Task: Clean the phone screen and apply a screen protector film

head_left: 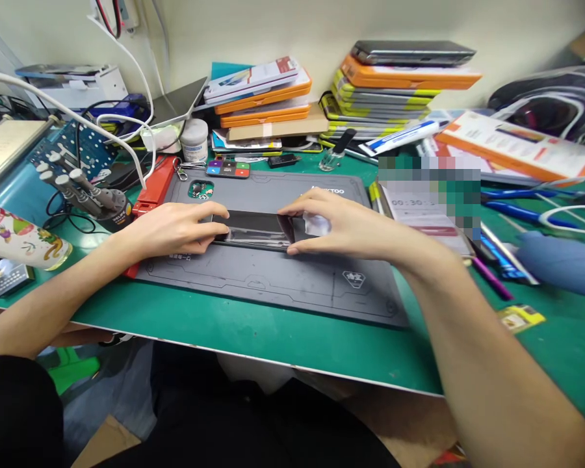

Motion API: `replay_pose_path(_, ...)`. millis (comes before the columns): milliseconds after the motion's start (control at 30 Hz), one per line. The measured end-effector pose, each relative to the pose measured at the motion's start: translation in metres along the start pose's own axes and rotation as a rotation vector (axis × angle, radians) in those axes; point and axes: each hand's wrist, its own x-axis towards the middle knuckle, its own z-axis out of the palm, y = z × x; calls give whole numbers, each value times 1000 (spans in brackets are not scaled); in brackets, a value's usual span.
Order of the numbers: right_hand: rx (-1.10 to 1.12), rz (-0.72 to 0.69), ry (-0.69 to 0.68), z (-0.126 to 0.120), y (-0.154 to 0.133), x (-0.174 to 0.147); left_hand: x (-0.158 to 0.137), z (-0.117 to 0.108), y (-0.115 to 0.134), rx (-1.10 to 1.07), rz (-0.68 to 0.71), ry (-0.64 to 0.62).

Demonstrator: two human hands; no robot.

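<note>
Nearest: front edge of the green bench (pixel 253 335), w/ a yellow packet (pixel 521 318) lying off to R. Next back, the grey work mat (pixel 273 286). The phone (pixel 251 229), or a dark phone-like slab, lies crosswise mid-mat betw both hands.

R hand (pixel 348 226): part-open, thumb on near edge & fingertips on far edge, spanning the R end, where a dark thin sheet (pixel 286 227) tilts up. Can't tell if sheet = film or panel. A whitish crumpled bit (pixel 316 225) shows inside that hand; can't tell what.

L hand (pixel 175 229): fingers half-curled, tips at the phone's L end; can't tell if gripping or just steadying.

Step in hand, my read: L end steadied while R hand works the tilted sheet. Next move prob calls for an even R pinch, gentle pull or lowering, slab kept flat.

Farther: loose metal bits (pixel 202 190) in the mat's cutout, colour-block case (pixel 227 169) at mat's back edge, white jar (pixel 194 140) nr it. Beyond: orange boxes (pixel 268 107) stacked by the wall.
</note>
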Motion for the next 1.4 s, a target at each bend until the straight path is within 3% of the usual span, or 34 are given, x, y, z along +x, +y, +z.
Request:
replay_pose_path(567,-1,17,-29,-2,-3,1,1,1,0,39,16,-12)
replay_pose_path(767,-33,8,-27,-2,-4,1,2,3,2,14,0,51)
replay_pose_path(1267,-50,-22,-20,1,0,-1,-2,11,-4,-216,-234,-48)
replay_pose_path(1400,-39,-23,-16,1,-1,0,-3,13,-7,-269,-242,-61)
